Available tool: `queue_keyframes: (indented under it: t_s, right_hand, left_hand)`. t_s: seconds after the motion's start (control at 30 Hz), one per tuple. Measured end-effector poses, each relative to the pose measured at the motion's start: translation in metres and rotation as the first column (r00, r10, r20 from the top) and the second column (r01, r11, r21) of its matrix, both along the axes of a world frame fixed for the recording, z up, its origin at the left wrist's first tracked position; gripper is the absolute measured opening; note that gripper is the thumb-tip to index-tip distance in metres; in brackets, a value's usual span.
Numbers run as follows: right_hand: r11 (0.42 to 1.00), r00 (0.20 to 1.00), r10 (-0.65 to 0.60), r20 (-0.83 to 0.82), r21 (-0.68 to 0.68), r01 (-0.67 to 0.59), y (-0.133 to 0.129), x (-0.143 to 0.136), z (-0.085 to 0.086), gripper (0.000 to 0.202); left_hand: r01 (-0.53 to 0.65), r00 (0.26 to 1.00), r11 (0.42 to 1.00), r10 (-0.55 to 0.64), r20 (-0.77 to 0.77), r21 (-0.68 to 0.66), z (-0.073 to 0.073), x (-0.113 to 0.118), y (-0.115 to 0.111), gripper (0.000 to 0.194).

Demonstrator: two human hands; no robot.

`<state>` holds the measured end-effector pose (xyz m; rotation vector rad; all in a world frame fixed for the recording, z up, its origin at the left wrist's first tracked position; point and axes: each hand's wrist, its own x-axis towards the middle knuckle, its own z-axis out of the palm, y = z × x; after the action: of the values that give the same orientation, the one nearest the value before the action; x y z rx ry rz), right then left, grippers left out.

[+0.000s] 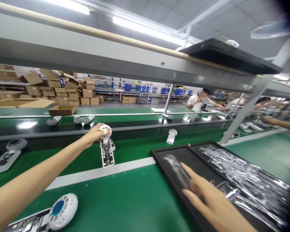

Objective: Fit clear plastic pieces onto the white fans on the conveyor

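Note:
My left hand (96, 132) reaches over the far green strip and grips the round head of a white device (107, 153), whose open body shows a circuit board. Over the black tray (157, 154), my right hand (199, 190) holds a clear plastic piece (176, 169), blurred by motion, between thumb and fingers. Many clear plastic parts (241, 174) fill the tray's right compartment. At the lower left, another white device (64, 211) with a blue disc and exposed board lies on the green surface.
Another opened device (11, 154) lies at the left. A white device (171, 137) sits beyond the tray. A metal post (246, 106) rises at the right under an overhead shelf (125, 54). Co-workers (203, 100) sit across the bench, and a person's arm (280, 124) reaches in from the right.

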<state>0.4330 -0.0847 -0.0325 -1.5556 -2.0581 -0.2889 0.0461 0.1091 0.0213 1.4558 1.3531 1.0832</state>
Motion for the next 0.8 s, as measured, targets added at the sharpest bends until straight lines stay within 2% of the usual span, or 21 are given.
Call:
queue_keyframes:
  t_s: [0.07, 0.17, 0.27, 0.37, 0.53, 0.7, 0.8]
  right_hand:
    - [0.997, 0.993, 0.069, 0.091, 0.013, -0.071, 0.022, -0.055, 0.011, 0.053]
    - [0.998, 0.983, 0.024, 0.184, 0.044, -0.033, 0.047, -0.125, 0.015, 0.052]
    - [0.999, 0.979, -0.034, 0.2, 0.025, 0.03, 0.058, -0.16, 0.006, 0.057]
    - [0.998, 0.978, -0.068, 0.196, 0.018, 0.066, 0.061, -0.166, -0.005, 0.059]
    - [0.997, 0.993, -0.078, 0.09, -0.017, 0.08, 0.065, -0.154, -0.019, 0.062]
    - [0.985, 0.983, 0.031, -0.183, -0.161, -0.061, 0.071, -0.15, -0.029, 0.066]
    - [0.985, 0.951, 0.069, -0.301, -0.13, -0.112, 0.076, -0.144, -0.032, 0.065]
  left_hand:
    - [-0.002, 0.989, 0.999, 0.008, 0.148, -0.037, 0.005, 0.021, -0.011, 0.063]
    - [0.025, 0.964, 0.998, -0.009, 0.267, -0.056, 0.006, 0.051, -0.031, 0.066]
    - [0.057, 0.961, 0.997, -0.04, 0.273, -0.054, 0.009, 0.067, -0.045, 0.067]
    - [0.073, 0.973, 0.997, -0.062, 0.223, -0.041, 0.014, 0.073, -0.048, 0.069]
    - [0.004, 0.978, 1.0, 0.001, 0.207, -0.027, 0.018, 0.083, -0.045, 0.071]
    - [-0.031, 0.98, 0.997, 0.017, 0.199, 0.066, 0.029, 0.097, -0.049, 0.073]
    - [-0.01, 0.988, 0.987, -0.015, 0.156, 0.159, 0.034, 0.103, -0.053, 0.081]
